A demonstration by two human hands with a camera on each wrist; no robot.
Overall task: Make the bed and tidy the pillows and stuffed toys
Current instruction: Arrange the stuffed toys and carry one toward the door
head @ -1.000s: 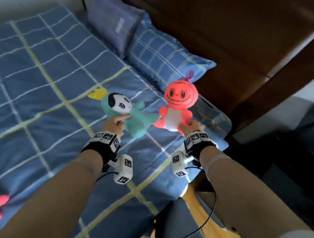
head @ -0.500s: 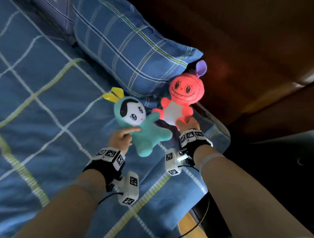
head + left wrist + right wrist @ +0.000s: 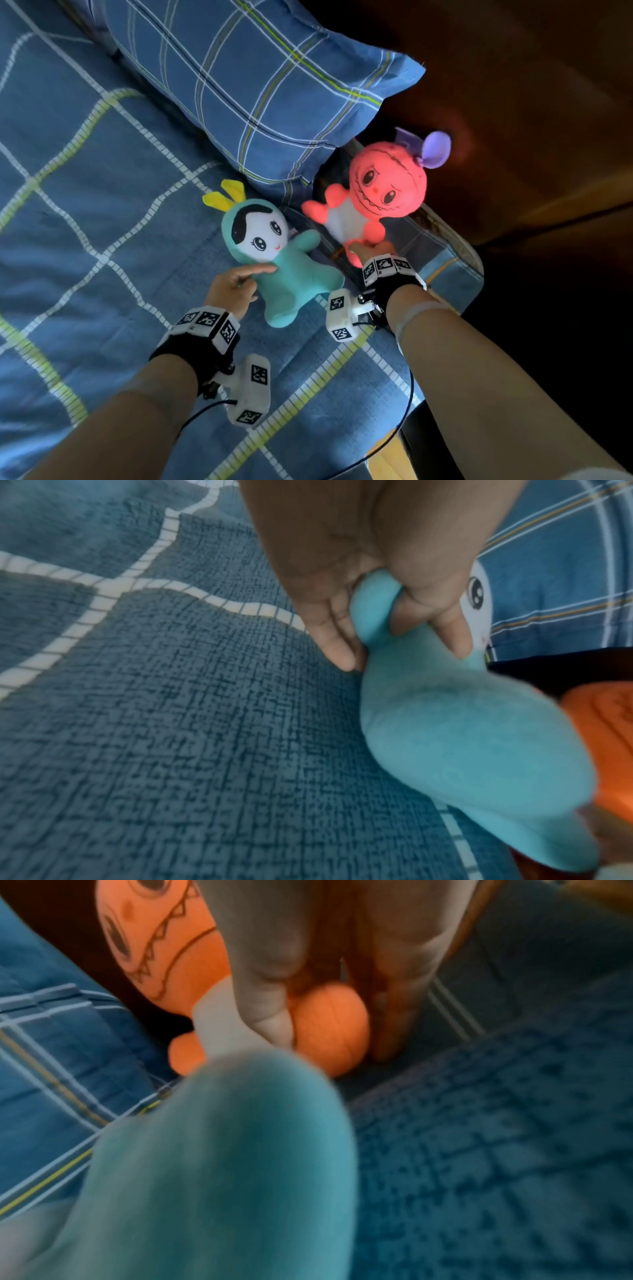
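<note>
A teal plush doll (image 3: 284,263) with a white face and yellow ears lies face up on the blue checked bedspread (image 3: 102,205). My left hand (image 3: 236,284) pinches its arm (image 3: 373,610) between thumb and fingers. Beside it, a red-orange plush monster (image 3: 380,192) with a purple leaf leans at the bed's right edge, just below the blue plaid pillow (image 3: 260,78). My right hand (image 3: 371,248) grips the monster's foot (image 3: 329,1026) between thumb and fingers.
The bed's right edge (image 3: 455,260) drops off close to the monster, with dark wooden furniture (image 3: 513,85) beyond it. A second pillow's corner (image 3: 89,20) shows at the top left. Blue bedspread stretches leftward.
Both toys have been carried up the bed toward the plaid pillow and lowered onto the bedspread. The teal doll now lies flat; the monster leans by the pillow's corner.
</note>
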